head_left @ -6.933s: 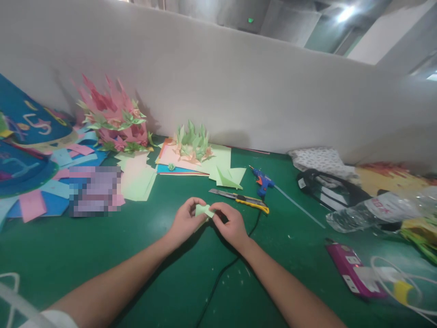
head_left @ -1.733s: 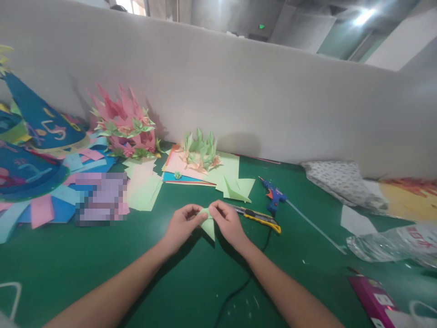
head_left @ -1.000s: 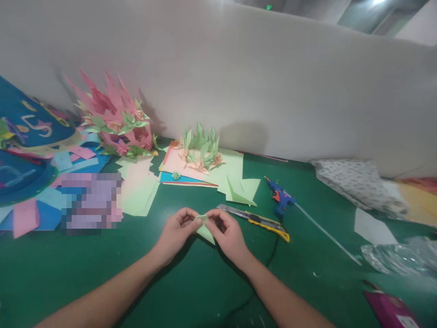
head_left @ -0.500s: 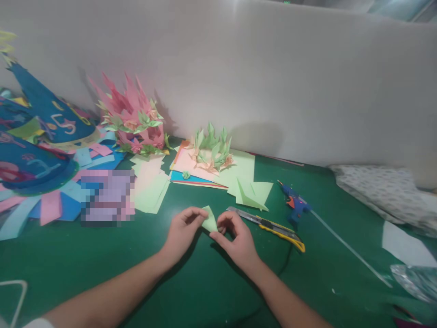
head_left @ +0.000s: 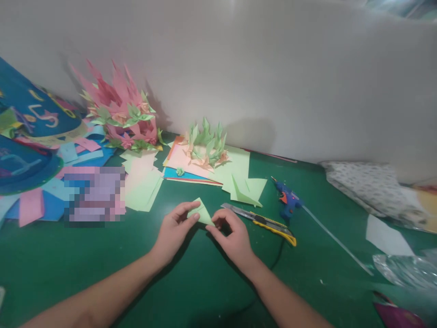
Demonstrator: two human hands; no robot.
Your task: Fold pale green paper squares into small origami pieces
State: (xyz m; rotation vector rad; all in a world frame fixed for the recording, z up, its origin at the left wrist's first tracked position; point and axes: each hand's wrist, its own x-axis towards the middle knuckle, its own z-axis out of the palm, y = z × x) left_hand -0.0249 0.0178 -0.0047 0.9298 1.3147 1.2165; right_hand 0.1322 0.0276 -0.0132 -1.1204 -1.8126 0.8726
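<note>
Between my hands is a small piece of folded light green paper (head_left: 203, 212), roughly triangular. My left hand (head_left: 175, 230) pinches its left side between thumb and fingers. At the lower right corner, my right hand (head_left: 232, 232) grips the paper with thumb and forefinger. A yellow utility knife (head_left: 261, 220) with its blade out lies just beyond my right hand. Behind the knife rest creased light green sheets (head_left: 247, 190). A green paper crown (head_left: 206, 143) with peach flowers stands on stacked coloured paper (head_left: 191, 175).
A blue glue gun (head_left: 288, 200) with a long glue stick lies on the green table (head_left: 191, 291). Pink paper crowns (head_left: 119, 109) and blue cone hats (head_left: 37, 107) stand at the left. Clear plastic (head_left: 403, 269) and a patterned bag (head_left: 368, 187) are at the right.
The view has shifted right, so table items appear further left. The folded paper has turned and shows a broader triangular face. Both hands keep hold of it.
</note>
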